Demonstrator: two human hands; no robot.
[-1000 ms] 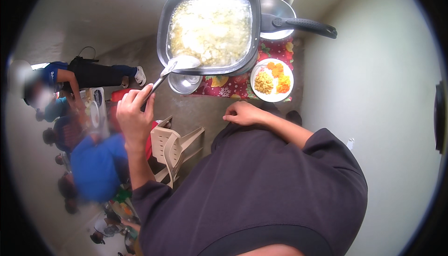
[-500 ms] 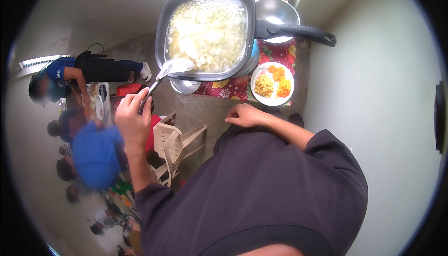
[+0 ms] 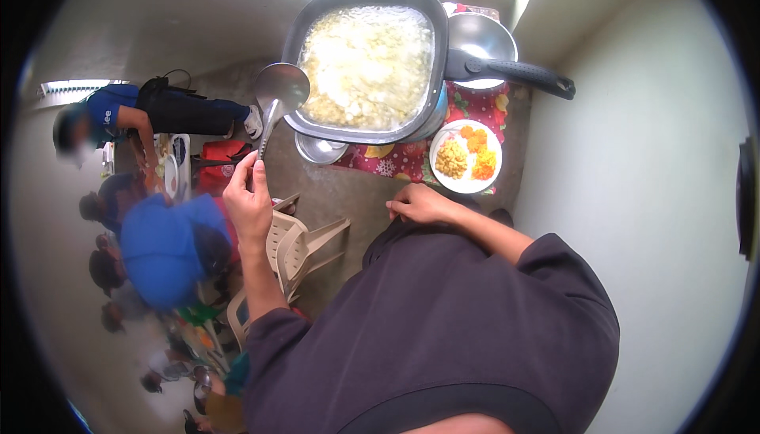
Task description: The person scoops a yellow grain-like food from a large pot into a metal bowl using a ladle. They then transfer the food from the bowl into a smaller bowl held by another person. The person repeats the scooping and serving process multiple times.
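Note:
My left hand [image 3: 250, 198] is closed round the thin handle of a metal ladle [image 3: 283, 86]. The ladle's round bowl is raised at the left rim of a deep, square black pan [image 3: 440, 38]. Small pale pieces in bubbly, whitish liquid [image 3: 368, 66] fill the pan, with glare over their middle. My right hand [image 3: 419, 203] rests against the front of my dark shirt, its fingers loosely curled with nothing visible in them. Beyond it stands a white plate [image 3: 467, 185] with separate heaps of yellowish and orange chopped food.
The pan's long handle [image 3: 522, 75] juts right, over a steel bowl [image 3: 484, 38]. A smaller metal bowl [image 3: 320, 149] sits below the pan's left side. A red patterned cloth [image 3: 404, 163] covers the table. At left are a beige plastic chair [image 3: 297, 248] and several people, one in blue [image 3: 166, 248].
My left hand has drawn the ladle out over the pan's left rim and turned its bowl. The right hand stays put. The view has shifted slightly, and the person in blue has moved.

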